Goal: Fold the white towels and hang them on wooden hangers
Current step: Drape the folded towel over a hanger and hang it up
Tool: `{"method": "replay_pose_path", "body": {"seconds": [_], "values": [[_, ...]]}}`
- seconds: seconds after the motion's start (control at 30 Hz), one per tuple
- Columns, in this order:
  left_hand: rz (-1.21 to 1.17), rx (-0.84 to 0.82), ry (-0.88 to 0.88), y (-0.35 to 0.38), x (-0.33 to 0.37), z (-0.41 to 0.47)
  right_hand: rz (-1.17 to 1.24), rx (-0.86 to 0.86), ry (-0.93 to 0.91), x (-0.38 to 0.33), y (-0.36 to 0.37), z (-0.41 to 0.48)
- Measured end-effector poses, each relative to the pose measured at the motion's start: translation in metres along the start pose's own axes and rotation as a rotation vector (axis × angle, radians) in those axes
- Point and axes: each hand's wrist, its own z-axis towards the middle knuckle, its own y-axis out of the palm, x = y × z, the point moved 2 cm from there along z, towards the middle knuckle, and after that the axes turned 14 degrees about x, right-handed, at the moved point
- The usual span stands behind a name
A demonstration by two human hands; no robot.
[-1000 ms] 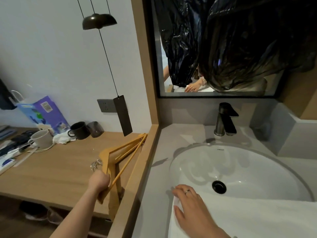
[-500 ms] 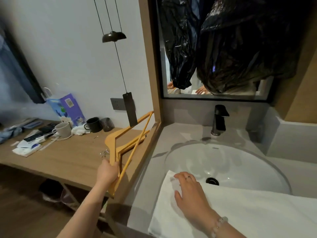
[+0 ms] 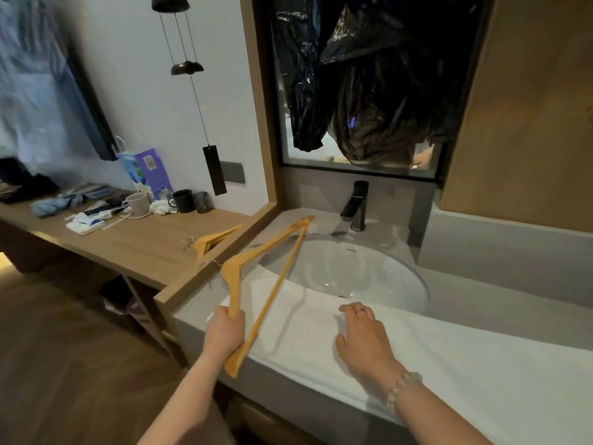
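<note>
Basin (image 3: pixel 353 271) open beyond towel (image 3: pixel 449 364); faucet (image 3: pixel 356 203) behind, wooden ledge (image 3: pixel 186 284) at left.

Place: a hotel-style room with a washing corner.
Washing corner: a white oval ceramic basin (image 3: pixel 346 271) is sitting in a grey stone surface (image 3: pixel 497 300), below a dark metal tap (image 3: pixel 356 203) and a black-framed mirror (image 3: pixel 321 155).
Desk side: a light-wood surface (image 3: pixel 134 242) is carrying a white ceramic mug (image 3: pixel 138 203); a black dome pendant lamp (image 3: pixel 187 68) is hanging above.

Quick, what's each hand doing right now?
Left hand: grips the wooden hanger.
Right hand: open, flat on the white towel.
</note>
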Motion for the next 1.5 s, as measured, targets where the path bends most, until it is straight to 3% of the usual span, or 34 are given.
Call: {"method": "replay_pose_path", "body": {"seconds": [0.57,0.83,1.1,1.23,1.33,1.5], "values": [[-0.199,-0.271,0.123,0.080,0.062,-0.192,-0.218,0.026,0.175,0.081,-0.082,-0.098],[-0.192,-0.207,0.134,0.133,0.083,-0.253,-0.230,0.046,0.215,0.160,-0.113,-0.123],[-0.179,-0.005,0.025,0.144,0.079,-0.297,-0.188,0.017,0.211,0.242,-0.127,-0.135],[-0.074,0.101,-0.067,0.128,0.071,-0.288,-0.174,0.028,0.231,0.261,-0.131,-0.137],[0.022,0.092,-0.126,0.124,0.068,-0.277,-0.164,0.034,0.249,0.270,-0.133,-0.141],[0.196,0.058,-0.082,0.118,0.080,-0.268,-0.190,0.006,0.275,0.283,-0.136,-0.151]]}}
